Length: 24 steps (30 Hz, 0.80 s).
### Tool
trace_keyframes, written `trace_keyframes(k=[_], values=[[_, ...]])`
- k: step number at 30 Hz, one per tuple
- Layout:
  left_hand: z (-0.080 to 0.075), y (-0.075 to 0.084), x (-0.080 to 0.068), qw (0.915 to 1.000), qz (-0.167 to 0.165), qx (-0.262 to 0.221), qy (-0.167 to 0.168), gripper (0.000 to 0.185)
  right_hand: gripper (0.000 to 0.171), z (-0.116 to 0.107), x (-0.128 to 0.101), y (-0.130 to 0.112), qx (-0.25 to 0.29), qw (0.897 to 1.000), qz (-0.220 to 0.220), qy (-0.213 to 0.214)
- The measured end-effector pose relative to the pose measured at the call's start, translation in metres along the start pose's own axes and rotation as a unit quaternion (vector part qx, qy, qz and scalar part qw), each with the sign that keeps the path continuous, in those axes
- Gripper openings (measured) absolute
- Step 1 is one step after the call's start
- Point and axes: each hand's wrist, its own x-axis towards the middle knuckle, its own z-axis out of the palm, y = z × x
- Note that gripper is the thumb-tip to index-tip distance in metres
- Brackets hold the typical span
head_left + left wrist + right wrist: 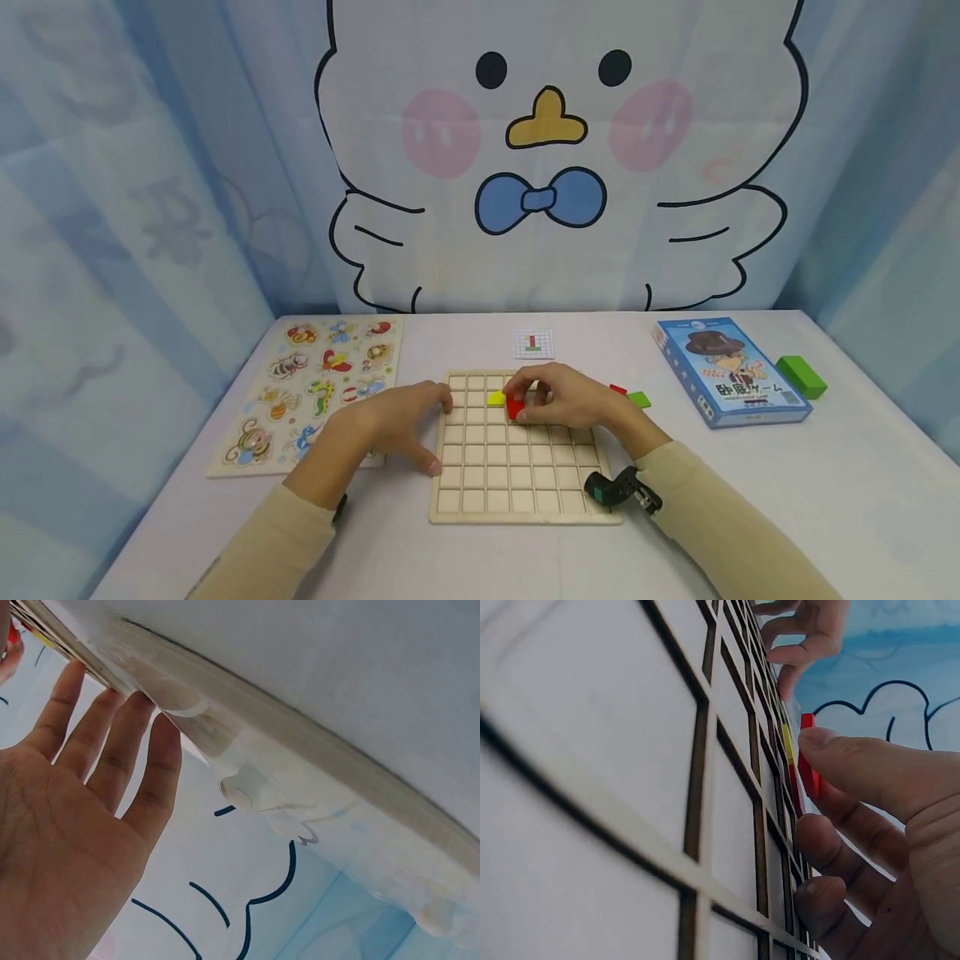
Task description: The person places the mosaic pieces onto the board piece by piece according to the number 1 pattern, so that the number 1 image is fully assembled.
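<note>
My right hand (558,393) pinches a small red tile (808,750) between thumb and fingers, over the upper middle of a wooden grid board (525,517). In the right wrist view the tile stands slightly off the grid, its other fingertips right at the bars. A yellow tile (496,398) lies on the board just left of it, with a darker red strip (795,789) below the yellow in the right wrist view. My left hand (397,421), thumb and fingers spread, rests at the board's left edge and grips nothing.
A small grid card (534,343) with a coloured pattern lies behind the board. Red (618,389) and green pieces (639,399) lie right of the board. Farther right are a blue game box (731,371) and a green block (802,377). An insect sticker sheet (307,392) lies left.
</note>
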Motion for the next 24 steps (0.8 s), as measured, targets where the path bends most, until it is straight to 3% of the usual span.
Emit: trace_keyframes(k=[24], values=[[0.0026,-0.0034,0.0029,0.9999,0.001,0.013,0.000,0.076,0.028,0.0039,-0.0023,-0.0015,-0.038,0.999,0.025,0.007]])
